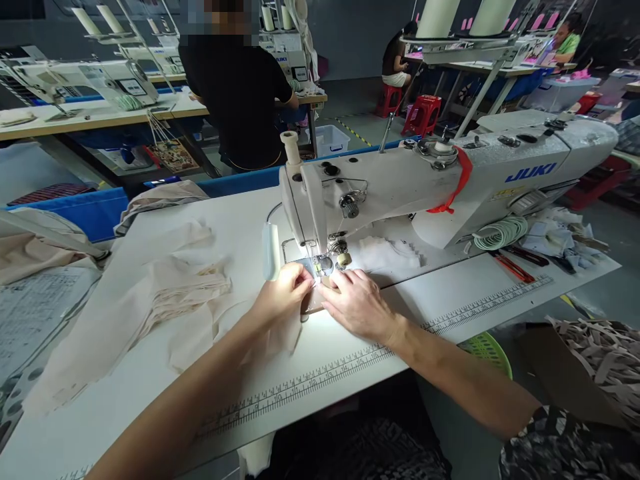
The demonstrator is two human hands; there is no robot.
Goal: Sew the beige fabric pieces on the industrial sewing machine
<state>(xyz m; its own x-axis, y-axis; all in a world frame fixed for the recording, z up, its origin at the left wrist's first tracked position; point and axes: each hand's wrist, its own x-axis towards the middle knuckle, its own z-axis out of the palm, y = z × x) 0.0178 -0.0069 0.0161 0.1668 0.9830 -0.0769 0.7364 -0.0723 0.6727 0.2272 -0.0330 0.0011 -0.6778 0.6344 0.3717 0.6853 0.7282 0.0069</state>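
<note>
Under the lit needle area of a white sewing machine (380,190), both my hands meet at a small piece of beige fabric (280,337). My left hand (283,293) pinches its edge between thumb and fingers, just left of the presser foot (320,267). From the right, my right hand (360,307) has its bent fingers close together on the cloth at the foot. My fingers hide most of the edge there. Left of my left hand lies a layered stack of beige fabric pieces (175,293) on the white table (125,413).
A ruler strip (300,390) runs along the table's front. Red-handled snippers (515,267), a coil of pale green cord (500,233) and scraps (565,233) lie at right. A box of fabric strips (600,360) stands below. A person in black (235,93) stands beyond the table.
</note>
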